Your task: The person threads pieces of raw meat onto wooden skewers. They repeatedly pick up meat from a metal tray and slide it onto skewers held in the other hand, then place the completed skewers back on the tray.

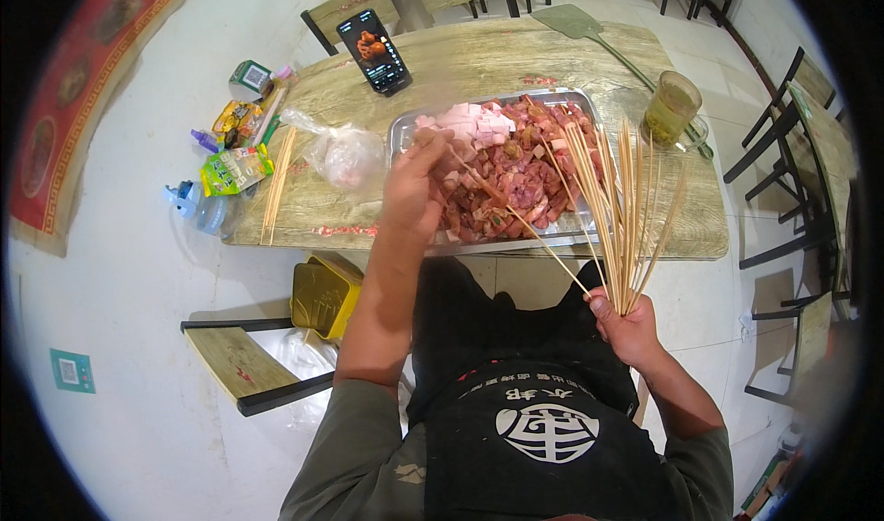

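Observation:
My right hand (627,328) grips a fanned bundle of bamboo skewers (625,231) by their lower ends, in front of the table edge. Between its thumb and finger is also the end of a single skewer (549,248), slanting up to the left with strips of meat (483,184) on its upper part. My left hand (416,186) is at that skewer's far end, fingers pinched on meat; they partly hide the tip. Beneath lies a metal tray (587,100) heaped with cut red meat (525,179) and pale, fatty-looking cubes (476,122).
A clear knotted plastic bag (345,155) and loose skewers (278,186) lie left of the tray. Behind stands a lit phone (374,51). A glass mug (668,110) and a green fly swatter (594,34) are at the right. Below the table's left is a yellow bin (324,296) beside a chair (255,369).

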Available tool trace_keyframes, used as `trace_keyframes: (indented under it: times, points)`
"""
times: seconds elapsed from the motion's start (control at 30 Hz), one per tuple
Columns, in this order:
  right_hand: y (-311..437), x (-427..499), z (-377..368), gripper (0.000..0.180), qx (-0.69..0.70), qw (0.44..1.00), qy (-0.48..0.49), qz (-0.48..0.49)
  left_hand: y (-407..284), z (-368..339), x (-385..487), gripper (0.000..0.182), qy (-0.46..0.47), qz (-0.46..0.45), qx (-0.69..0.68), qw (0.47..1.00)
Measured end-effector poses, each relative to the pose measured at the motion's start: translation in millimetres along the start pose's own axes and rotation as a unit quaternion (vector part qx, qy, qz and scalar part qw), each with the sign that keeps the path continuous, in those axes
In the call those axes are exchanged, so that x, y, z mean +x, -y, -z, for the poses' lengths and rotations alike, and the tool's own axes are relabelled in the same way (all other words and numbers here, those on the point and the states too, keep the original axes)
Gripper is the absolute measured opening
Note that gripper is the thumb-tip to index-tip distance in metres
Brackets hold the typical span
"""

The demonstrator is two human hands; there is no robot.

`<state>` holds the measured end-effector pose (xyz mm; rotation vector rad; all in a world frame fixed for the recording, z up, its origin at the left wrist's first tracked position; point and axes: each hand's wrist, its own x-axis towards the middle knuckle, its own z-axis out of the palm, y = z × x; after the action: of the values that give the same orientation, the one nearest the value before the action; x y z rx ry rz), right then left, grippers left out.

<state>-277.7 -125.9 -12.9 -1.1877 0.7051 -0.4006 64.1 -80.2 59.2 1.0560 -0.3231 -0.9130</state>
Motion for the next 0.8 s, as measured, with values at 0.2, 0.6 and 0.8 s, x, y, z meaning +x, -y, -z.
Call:
trace_keyframes:
  times: [0.2, 0.6, 0.8]
  points:
    - [-7, 1, 1, 0.014, 0.012, 1.0, 0.004, 0.001, 6, 4, 2, 0.017, 0.017, -0.005, -0.065, 0.998]
    - [-5, 1, -4, 0.016, -0.016, 1.0, 0.006, 0.014, -2, 7, 5, 0.017, 0.067, -0.037, -0.047, 0.996]
    - [10, -3, 2, 0.019, -0.002, 0.999, -0.019, 0.033, -15, 11, 20, 0.025, 0.003, -0.119, 0.355, 0.927]
